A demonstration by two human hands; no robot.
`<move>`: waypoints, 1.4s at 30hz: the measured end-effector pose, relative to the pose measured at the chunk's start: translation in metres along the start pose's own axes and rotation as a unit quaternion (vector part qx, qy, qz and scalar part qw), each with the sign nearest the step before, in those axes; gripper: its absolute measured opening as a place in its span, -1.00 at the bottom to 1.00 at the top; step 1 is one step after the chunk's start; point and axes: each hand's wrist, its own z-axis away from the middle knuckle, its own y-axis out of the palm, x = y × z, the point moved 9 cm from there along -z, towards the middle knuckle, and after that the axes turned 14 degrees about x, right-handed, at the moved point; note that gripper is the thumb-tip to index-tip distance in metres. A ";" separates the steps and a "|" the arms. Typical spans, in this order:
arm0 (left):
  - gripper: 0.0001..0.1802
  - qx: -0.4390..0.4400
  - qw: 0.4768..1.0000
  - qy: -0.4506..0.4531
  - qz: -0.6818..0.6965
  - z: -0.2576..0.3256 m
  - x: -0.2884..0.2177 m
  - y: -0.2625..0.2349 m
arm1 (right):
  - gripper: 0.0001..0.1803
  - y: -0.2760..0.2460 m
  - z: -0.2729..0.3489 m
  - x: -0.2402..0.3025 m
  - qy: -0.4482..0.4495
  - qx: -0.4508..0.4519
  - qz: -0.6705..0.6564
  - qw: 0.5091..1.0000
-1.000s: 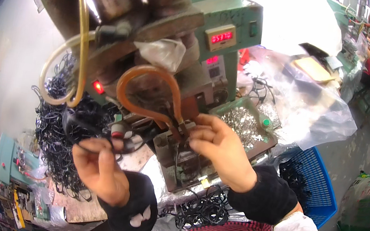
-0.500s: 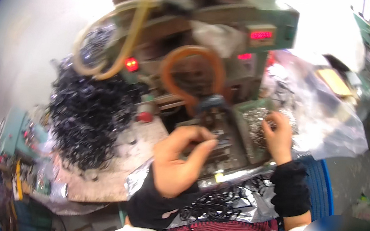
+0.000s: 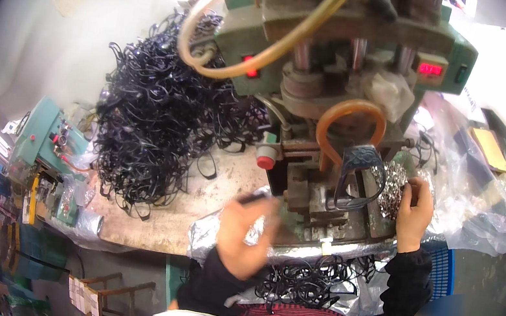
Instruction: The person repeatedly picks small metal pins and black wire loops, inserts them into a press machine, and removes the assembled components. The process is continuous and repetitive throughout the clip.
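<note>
A: Black frame-like loop (image 3: 358,177) standing in the press fixture, just under the orange hose loop (image 3: 350,123). Long axis runs up and down in the picture, slightly tilted, wider end at the top.

B: Which hand is nearer to it?

A: Right hand (image 3: 414,211). It sits just to the right of the loop, apart from it, with the fingers down in the heap of small silvery metal parts (image 3: 392,188). The loop lies to that hand's left, at about the same height.

B: Has it hold of anything?

A: Fingers curled into the parts; whether one is pinched, I cannot tell.

B: And the left?

A: Left hand (image 3: 246,235) is lower and well to the left of the loop, in front of the fixture block (image 3: 309,199). Blurred. Fingers bent, with a short dark piece at the fingertips; it seems pinched there, though the blur leaves that unsure.

B: Surroundings?

A: Green press machine (image 3: 350,35) above, red button (image 3: 265,158) at its left, a big heap of black loops (image 3: 160,124) on the worn bench (image 3: 192,214), more black loops (image 3: 306,280) on foil by the lap.
</note>
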 end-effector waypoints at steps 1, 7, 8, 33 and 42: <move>-0.66 0.013 0.999 -0.018 -0.046 0.000 0.022 -0.007 | -0.92 -0.003 0.005 -0.002 0.007 0.005 -0.022 1.000; -0.87 0.243 0.826 -0.051 -0.506 0.000 0.179 -0.001 | -0.86 0.012 -0.010 0.004 0.052 0.081 -0.164 0.982; -0.83 0.272 0.793 -0.052 -0.543 0.005 0.209 0.005 | -0.86 0.018 -0.011 0.010 0.062 0.098 -0.185 0.976; -0.84 -0.135 0.987 -0.076 -0.042 -0.080 0.178 -0.044 | -0.71 0.059 0.008 0.105 -0.008 0.161 -0.378 0.912; -0.92 -0.137 0.874 0.093 0.456 -0.038 0.015 -0.030 | -0.49 0.064 0.008 0.122 0.036 0.227 -0.497 0.837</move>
